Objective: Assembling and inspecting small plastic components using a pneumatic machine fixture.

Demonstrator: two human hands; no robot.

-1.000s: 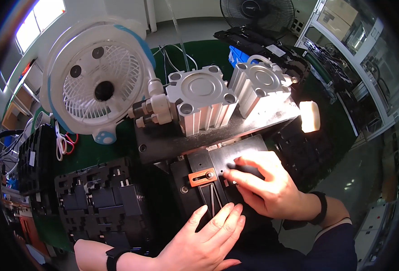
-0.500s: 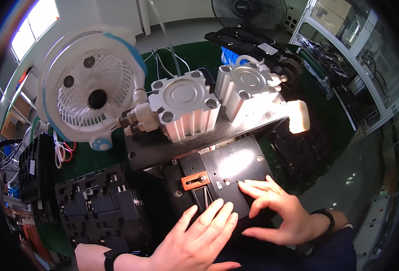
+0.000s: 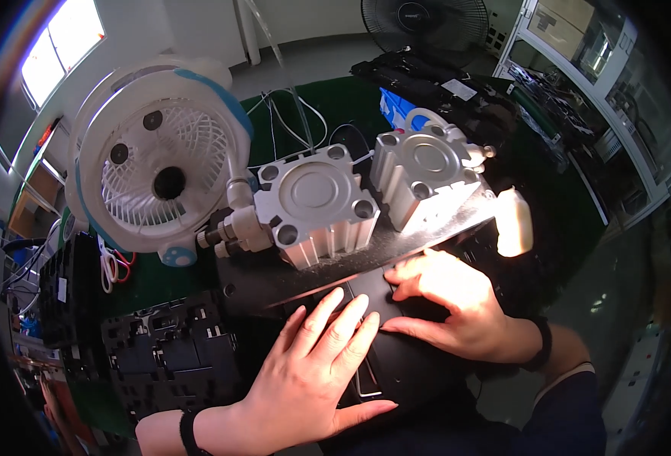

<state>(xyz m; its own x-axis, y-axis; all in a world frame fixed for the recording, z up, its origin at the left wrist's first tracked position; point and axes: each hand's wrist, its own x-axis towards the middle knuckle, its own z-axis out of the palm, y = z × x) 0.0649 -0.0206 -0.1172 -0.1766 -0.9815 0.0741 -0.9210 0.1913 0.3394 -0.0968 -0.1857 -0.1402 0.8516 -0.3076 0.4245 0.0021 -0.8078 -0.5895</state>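
My left hand (image 3: 309, 372) lies with its fingers spread on a black sliding plate (image 3: 385, 357), fingertips by the front edge of the black press block (image 3: 305, 292). A thin bent metal rod (image 3: 366, 389) lies on the plate beside the left thumb. My right hand (image 3: 461, 308) rests its bent fingertips on the plate's right part, thumb apart from them, gripping nothing that I can see. Two silver pneumatic cylinders (image 3: 316, 197) stand on the press block above. The far part of the plate is hidden under the block and my hands.
A white and blue fan (image 3: 164, 163) stands at the left, with scissors (image 3: 111, 270) below it. Black moulded trays (image 3: 172, 353) lie at the left, and more black parts (image 3: 442, 91) at the back. A whitish bottle-like object (image 3: 513, 222) sits at the block's right end.
The plate and both hands have moved away from me, toward the press block. The orange clamp piece on the plate has gone out of sight. The view has shifted slightly.
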